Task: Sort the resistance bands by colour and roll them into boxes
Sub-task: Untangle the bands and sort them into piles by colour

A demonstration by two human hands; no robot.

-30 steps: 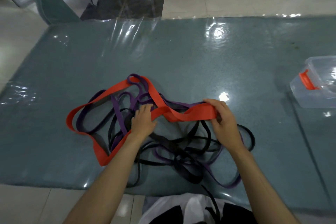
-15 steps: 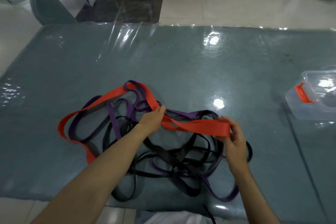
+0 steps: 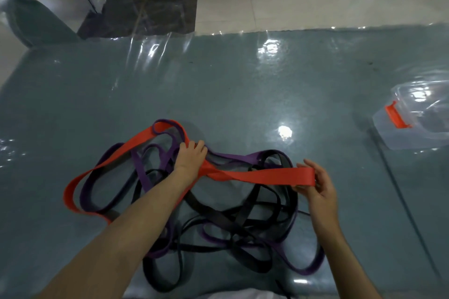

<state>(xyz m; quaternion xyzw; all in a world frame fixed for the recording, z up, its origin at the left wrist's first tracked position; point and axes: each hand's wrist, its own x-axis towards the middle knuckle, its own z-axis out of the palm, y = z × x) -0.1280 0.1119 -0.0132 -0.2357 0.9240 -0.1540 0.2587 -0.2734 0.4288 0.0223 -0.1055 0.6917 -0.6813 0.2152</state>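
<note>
The near middle of the mat (image 3: pixel 218 85) is taken up by a tangle of purple bands (image 3: pixel 143 172) and black bands (image 3: pixel 233 223); open mat is left beyond and to both sides; the far right is blocked by a clear box (image 3: pixel 418 126).

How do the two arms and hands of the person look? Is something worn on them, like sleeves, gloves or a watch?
Both forearms are bare up to the frame edge: no sleeves show. The left hand and the right hand wear no gloves, and no watch, bracelet or ring can be seen on the wrists and fingers that show. At the bottom edge a bit of white clothing is visible.
</note>
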